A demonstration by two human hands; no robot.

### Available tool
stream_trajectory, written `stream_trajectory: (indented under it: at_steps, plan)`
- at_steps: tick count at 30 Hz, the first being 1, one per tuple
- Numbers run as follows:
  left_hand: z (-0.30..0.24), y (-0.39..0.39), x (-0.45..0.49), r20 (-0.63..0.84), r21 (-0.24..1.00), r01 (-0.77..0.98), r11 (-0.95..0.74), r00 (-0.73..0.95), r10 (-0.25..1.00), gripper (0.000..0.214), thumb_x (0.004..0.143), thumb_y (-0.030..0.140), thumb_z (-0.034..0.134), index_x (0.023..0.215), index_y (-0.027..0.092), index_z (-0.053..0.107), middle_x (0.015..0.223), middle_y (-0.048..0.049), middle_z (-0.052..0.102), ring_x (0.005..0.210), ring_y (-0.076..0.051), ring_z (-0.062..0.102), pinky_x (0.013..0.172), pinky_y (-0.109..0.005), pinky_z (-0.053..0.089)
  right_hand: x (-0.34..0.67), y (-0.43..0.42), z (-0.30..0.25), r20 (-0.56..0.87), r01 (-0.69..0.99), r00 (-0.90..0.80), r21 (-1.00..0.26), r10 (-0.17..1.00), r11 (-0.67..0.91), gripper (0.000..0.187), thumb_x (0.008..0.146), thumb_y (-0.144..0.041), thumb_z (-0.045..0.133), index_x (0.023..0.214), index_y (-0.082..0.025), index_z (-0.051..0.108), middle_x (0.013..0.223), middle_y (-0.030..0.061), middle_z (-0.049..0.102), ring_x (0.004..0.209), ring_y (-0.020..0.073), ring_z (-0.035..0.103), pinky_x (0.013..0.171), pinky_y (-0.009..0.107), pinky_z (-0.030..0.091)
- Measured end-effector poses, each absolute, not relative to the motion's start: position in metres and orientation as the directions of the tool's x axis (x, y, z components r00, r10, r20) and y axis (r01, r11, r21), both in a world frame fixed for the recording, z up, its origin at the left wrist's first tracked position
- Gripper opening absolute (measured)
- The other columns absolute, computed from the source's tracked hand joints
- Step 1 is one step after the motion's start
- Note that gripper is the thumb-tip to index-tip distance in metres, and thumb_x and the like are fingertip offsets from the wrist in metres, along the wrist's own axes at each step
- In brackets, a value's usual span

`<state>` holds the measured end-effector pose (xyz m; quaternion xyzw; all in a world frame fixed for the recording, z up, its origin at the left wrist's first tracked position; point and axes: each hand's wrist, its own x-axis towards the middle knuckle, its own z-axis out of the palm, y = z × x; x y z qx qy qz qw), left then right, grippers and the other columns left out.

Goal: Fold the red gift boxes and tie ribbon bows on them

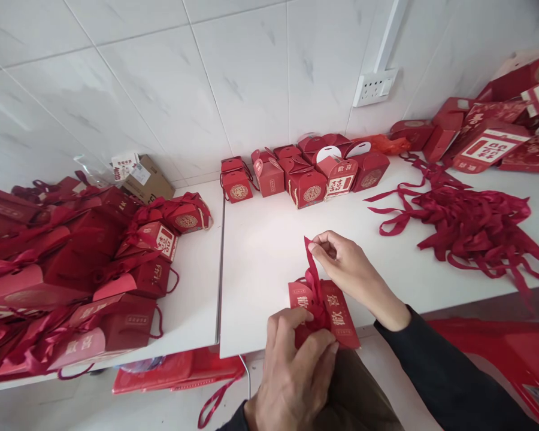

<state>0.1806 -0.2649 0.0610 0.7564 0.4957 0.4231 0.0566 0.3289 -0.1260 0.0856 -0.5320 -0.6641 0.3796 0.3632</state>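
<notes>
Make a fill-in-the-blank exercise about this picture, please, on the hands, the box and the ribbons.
1. The box in the left hand is ____.
2. The right hand pinches the end of the ribbon, which has the same ____ as the box.
3. The loose ribbons lie in a heap to the ____ of both hands.
4. The socket is fixed on the ____.

Missing words: red; colour; right; wall.

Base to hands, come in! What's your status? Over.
Left hand gripping red box at edge of table. Right hand pinching its ribbon, held upward. Loose ribbon pile lies off right, apart from the hands. Over.
</notes>
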Motion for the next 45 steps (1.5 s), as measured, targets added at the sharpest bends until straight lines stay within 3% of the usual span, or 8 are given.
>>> stream_trajectory:
  at_steps: [4, 11, 24, 30, 34, 37, 40, 45]
  plan:
    - [0.05, -0.253, 0.179, 0.608, 0.472, 0.749, -0.465, 0.105, 0.787, 0.022, 0.094, 0.008, 0.06, 0.108, 0.023, 0.068, 0.11, -0.0082, 0.051, 0.097, -0.019, 0.053, 0.082, -0.028, 0.052, 0.331, -0.139, 0.082, 0.092, 0.452, -0.111, -0.882, 0.99, 0.133, 0.031, 0.096, -0.053, 0.05, 0.096, -0.022, 0.056, 0.076, 0.0018, 0.064, 0.064, 0.0194, 0.058, 0.064, 0.033, 0.045]
    - [0.049, -0.243, 0.182, 0.58, 0.547, 0.714, -0.437, 0.052, 0.813, 0.017, 0.094, 0.008, 0.059, 0.104, 0.021, 0.063, 0.105, -0.0065, 0.049, 0.094, -0.017, 0.055, 0.083, -0.027, 0.052, 0.323, -0.163, 0.063, 0.282, 0.54, -0.003, -0.807, 0.959, 0.239, 0.035, 0.099, -0.044, 0.042, 0.123, -0.02, 0.052, 0.105, 0.0119, 0.065, 0.096, 0.0278, 0.061, 0.078, 0.041, 0.051]
    - [0.06, -0.263, 0.181, 0.538, 0.587, 0.598, -0.546, 0.216, 0.815, 0.023, 0.097, 0.02, 0.056, 0.119, 0.022, 0.061, 0.114, -0.0094, 0.05, 0.105, -0.022, 0.054, 0.089, -0.034, 0.052, 0.311, -0.126, 0.058, 0.355, 0.544, -0.074, -0.769, 0.932, 0.337, 0.027, 0.097, -0.036, 0.044, 0.113, -0.019, 0.058, 0.095, 0.0098, 0.067, 0.094, 0.0281, 0.063, 0.085, 0.043, 0.051]
    - [0.078, -0.211, 0.148, 0.53, 0.713, 0.617, -0.335, -0.16, 0.833, 0.028, 0.1, 0.012, 0.045, 0.119, 0.025, 0.06, 0.12, -0.0083, 0.056, 0.119, -0.021, 0.054, 0.1, -0.037, 0.048, 0.325, -0.161, 0.08, 0.427, 0.551, -0.056, -0.741, 0.902, 0.385, 0.017, 0.103, -0.037, 0.048, 0.105, -0.023, 0.058, 0.101, 0.006, 0.065, 0.095, 0.0236, 0.06, 0.086, 0.038, 0.048]
    - [0.084, -0.171, 0.133, 0.468, 0.664, 0.615, -0.425, 0.1, 0.878, 0.042, 0.095, 0.007, 0.044, 0.129, 0.028, 0.059, 0.14, -0.0076, 0.054, 0.133, -0.023, 0.048, 0.109, -0.043, 0.044, 0.324, -0.192, 0.084, 0.425, 0.627, -0.251, -0.613, 0.87, 0.48, 0.013, 0.099, -0.032, 0.06, 0.107, -0.024, 0.055, 0.103, 0.0049, 0.061, 0.097, 0.0262, 0.057, 0.087, 0.042, 0.046]
    - [0.091, -0.161, 0.133, 0.418, 0.589, 0.643, -0.489, 0.276, 0.866, 0.034, 0.091, 0.007, 0.049, 0.113, 0.026, 0.067, 0.141, -0.0055, 0.056, 0.137, -0.026, 0.043, 0.113, -0.047, 0.04, 0.32, -0.197, 0.078, 0.424, 0.676, -0.289, -0.544, 0.858, 0.497, 0.017, 0.095, -0.021, 0.063, 0.108, -0.024, 0.052, 0.101, 0.0047, 0.06, 0.093, 0.0269, 0.056, 0.083, 0.044, 0.045]
    - [0.097, -0.164, 0.133, 0.432, 0.56, 0.676, -0.479, 0.255, 0.865, 0.013, 0.092, 0.017, 0.057, 0.086, 0.022, 0.067, 0.129, -0.0057, 0.065, 0.132, -0.03, 0.046, 0.109, -0.05, 0.04, 0.323, -0.192, 0.075, 0.431, 0.676, -0.284, -0.543, 0.857, 0.497, 0.013, 0.097, -0.013, 0.056, 0.1, -0.024, 0.051, 0.096, 0.0027, 0.06, 0.087, 0.0245, 0.056, 0.081, 0.042, 0.044]
    - [0.1, -0.168, 0.127, 0.412, 0.636, 0.663, -0.395, 0.142, 0.9, 0.032, 0.097, 0.025, 0.056, 0.065, 0.021, 0.055, 0.105, -0.0037, 0.072, 0.114, -0.025, 0.057, 0.099, -0.045, 0.045, 0.333, -0.185, 0.079, 0.427, 0.671, -0.292, -0.546, 0.856, 0.502, 0.011, 0.099, -0.013, 0.053, 0.1, -0.024, 0.054, 0.095, 0.0027, 0.063, 0.088, 0.0236, 0.058, 0.081, 0.04, 0.045]
